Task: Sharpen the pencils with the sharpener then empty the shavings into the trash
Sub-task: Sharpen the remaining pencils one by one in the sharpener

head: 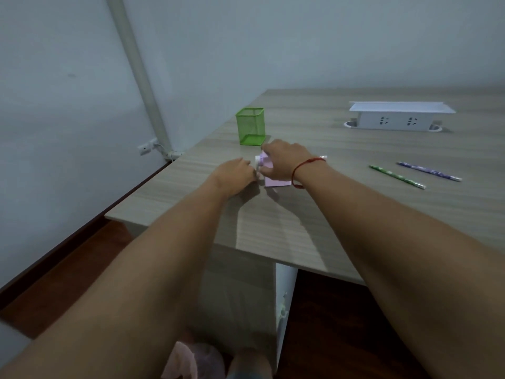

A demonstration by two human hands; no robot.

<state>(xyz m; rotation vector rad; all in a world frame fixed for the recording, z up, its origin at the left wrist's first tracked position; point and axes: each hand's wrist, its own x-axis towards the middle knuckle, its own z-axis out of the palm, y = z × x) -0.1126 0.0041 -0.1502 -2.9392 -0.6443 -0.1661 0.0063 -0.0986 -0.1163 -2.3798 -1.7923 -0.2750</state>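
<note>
A pink box-shaped sharpener [273, 179] stands on the wooden desk [341, 203] near its left edge. My right hand [284, 162] grips the sharpener from above and hides most of its top. My left hand [236, 173] sits at the sharpener's left side, fingers curled at its white crank; the grip itself is hidden. A pencil end [323, 157] pokes out behind my right wrist, pointing into the sharpener. A green pencil [396, 177] and a purple pencil [429, 171] lie on the desk to the right.
A green mesh pencil cup [250, 126] stands just behind the sharpener. A white socket box [396, 116] sits at the back right. Under the desk, at the bottom of view, is a pink-lined bin [191, 359]. The desk's left edge drops to a dark wooden floor.
</note>
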